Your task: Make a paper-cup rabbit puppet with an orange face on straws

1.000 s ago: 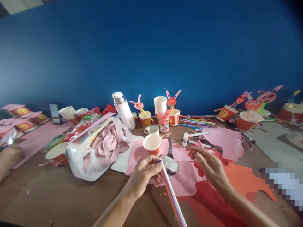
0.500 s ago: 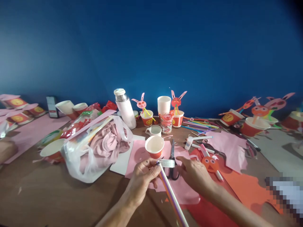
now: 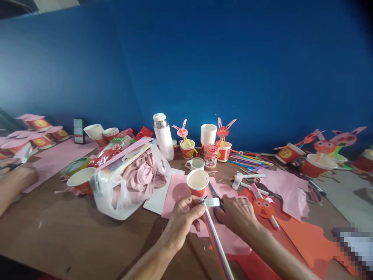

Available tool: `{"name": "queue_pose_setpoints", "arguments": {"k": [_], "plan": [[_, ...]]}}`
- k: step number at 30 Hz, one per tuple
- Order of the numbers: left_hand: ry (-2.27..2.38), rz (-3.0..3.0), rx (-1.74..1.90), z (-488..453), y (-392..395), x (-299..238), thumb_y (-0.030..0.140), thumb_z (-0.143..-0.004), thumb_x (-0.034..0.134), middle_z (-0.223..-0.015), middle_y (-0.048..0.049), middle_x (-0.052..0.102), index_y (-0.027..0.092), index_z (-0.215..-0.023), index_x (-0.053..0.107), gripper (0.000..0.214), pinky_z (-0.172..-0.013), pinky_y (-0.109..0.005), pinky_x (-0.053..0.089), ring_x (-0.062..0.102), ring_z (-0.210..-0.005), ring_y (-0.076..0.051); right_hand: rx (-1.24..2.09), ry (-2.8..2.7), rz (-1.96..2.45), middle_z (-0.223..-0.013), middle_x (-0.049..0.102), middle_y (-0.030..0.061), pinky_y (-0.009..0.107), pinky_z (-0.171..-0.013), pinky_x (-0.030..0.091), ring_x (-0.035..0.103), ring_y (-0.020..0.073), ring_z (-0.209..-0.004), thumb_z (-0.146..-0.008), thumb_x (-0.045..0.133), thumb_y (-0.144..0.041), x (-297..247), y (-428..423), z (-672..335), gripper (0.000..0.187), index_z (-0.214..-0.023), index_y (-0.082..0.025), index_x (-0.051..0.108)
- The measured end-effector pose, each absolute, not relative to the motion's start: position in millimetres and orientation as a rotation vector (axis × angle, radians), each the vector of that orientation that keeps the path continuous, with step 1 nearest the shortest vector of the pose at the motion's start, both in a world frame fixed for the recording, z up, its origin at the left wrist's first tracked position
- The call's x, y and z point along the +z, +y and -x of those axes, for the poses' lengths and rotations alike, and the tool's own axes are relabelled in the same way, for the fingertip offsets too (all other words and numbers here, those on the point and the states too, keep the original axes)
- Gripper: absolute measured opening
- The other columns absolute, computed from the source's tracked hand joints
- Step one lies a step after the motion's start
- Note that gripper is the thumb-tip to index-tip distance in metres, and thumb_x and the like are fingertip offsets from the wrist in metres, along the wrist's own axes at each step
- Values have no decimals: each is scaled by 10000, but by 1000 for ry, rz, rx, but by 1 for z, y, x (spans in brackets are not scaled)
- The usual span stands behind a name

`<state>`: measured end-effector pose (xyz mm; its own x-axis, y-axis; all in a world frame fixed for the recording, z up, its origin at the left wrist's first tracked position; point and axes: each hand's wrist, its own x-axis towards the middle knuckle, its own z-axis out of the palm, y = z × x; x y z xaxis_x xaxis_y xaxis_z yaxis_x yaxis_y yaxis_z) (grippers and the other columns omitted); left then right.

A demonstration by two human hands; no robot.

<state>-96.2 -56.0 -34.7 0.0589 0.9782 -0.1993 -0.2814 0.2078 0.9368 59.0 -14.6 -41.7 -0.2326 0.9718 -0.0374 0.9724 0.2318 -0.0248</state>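
My left hand (image 3: 186, 214) is closed, pinching the top of a bundle of white, purple and orange pipe cleaners (image 3: 215, 237) that slants down toward me. From the pinched end a pale strip of tape (image 3: 212, 202) sticks out to the right. My right hand (image 3: 239, 213) has its fingers curled at the dark handles of the scissors (image 3: 212, 189), partly hiding them; the blades point away from me over pink paper (image 3: 177, 194). Just beyond my left fingertips stands a red and white paper cup (image 3: 198, 190).
A plastic bag (image 3: 113, 206) with pink cloth lies left, near a white flask (image 3: 164, 142). Behind are a glass mug (image 3: 196, 163), rabbit-faced cups (image 3: 223, 151) and loose pipe cleaners (image 3: 247, 159). An orange paper face (image 3: 264, 209) lies right. Another person's hand (image 3: 23, 177) is far left.
My right hand has come onto the scissors' handles, and the scissors have turned a little. My left hand still pinches the bundle. The view has shifted, with more of the left side showing.
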Motion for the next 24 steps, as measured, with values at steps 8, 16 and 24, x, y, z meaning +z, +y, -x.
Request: {"name": "queue_pose_setpoints", "arguments": {"k": [8, 16, 24], "plan": [[1128, -851, 1029, 93, -59, -33, 394, -645, 667, -637, -2, 602, 141, -735, 573, 285, -436, -199, 414, 493, -409, -57, -113, 2424, -2003, -723, 688, 159, 329, -515, 413, 649, 310, -670, -759, 448, -246, -32, -21, -82, 220, -796, -130, 632], [1192, -954, 969, 89, -59, -32, 337, -694, 581, -575, 17, 525, 138, -766, 570, 212, -440, -220, 379, 467, -433, -83, -1886, 2348, -1976, -569, 581, -8, 254, -442, 361, 487, 131, -432, -787, 443, -467, -33, -49, -144, 303, -903, -213, 561], [1445, -1560, 959, 86, -49, -22, 175, -661, 575, -767, -9, 514, 152, -585, 568, 80, -608, -232, 338, 447, -671, -122, -2661, 2274, -1372, -566, 457, -37, 212, -453, 293, 381, 88, -477, -753, 501, -593, -45, -58, -150, 530, -1111, -203, 488]]}}
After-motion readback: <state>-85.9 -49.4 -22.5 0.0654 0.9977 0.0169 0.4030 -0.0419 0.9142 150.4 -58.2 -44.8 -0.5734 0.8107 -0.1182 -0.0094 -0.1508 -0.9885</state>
